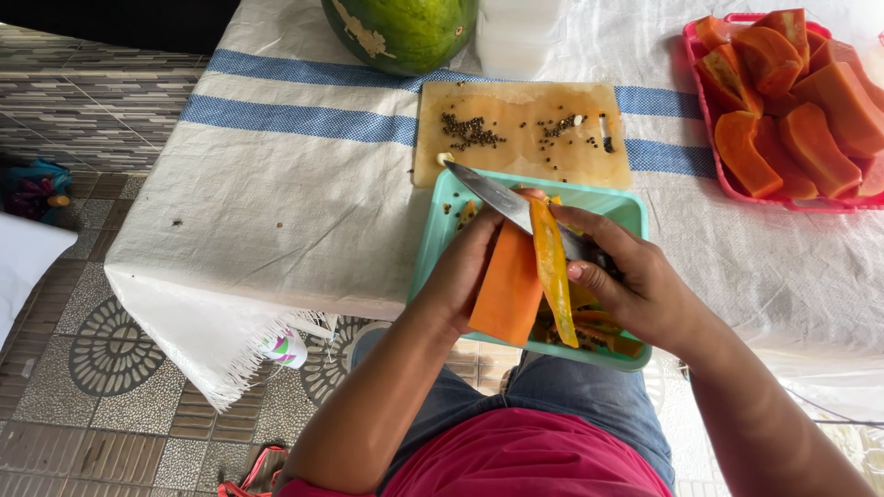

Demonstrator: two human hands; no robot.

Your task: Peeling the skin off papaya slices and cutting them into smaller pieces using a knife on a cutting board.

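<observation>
Over the teal tray [442, 230], left hand [465, 276] clasps an orange papaya slice [506, 290]; right hand [635, 285], closed round a knife [502, 201], lifts a peel strip [552, 271]; slippery flesh could let the blade slide toward the fingers

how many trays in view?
2. A teal plastic tray sits at the table edge under the hands, holding peel scraps; a pink plastic tray at top right holds peeled orange papaya pieces.
</observation>
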